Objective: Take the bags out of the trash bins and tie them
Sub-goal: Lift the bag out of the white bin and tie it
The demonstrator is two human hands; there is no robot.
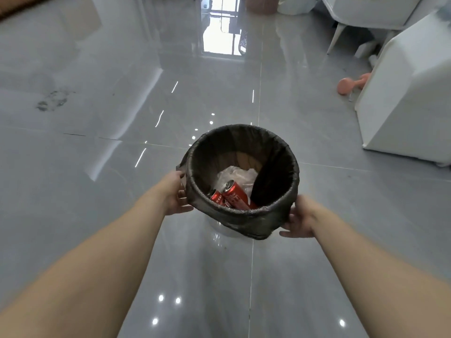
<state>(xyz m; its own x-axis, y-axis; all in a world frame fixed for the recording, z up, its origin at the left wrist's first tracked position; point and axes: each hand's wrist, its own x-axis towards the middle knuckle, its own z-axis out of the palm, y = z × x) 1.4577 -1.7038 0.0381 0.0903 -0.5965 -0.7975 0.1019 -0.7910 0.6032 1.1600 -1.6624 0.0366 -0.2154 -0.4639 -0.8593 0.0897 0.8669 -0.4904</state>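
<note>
The black bag point(273, 167) is still folded over the rim of the bin point(227, 230) on the floor, untied, with 2 red cans point(231, 196) inside. Its overhang is touched at each side by the left hand point(174, 193) and the right hand point(300, 219), fingers apparently loosely curled; lifting and tying remain.

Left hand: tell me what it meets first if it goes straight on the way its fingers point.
The left hand points right, at the black bag folded over the bin's rim. Its fingertips already seem to touch it, though depth is unclear.
</note>
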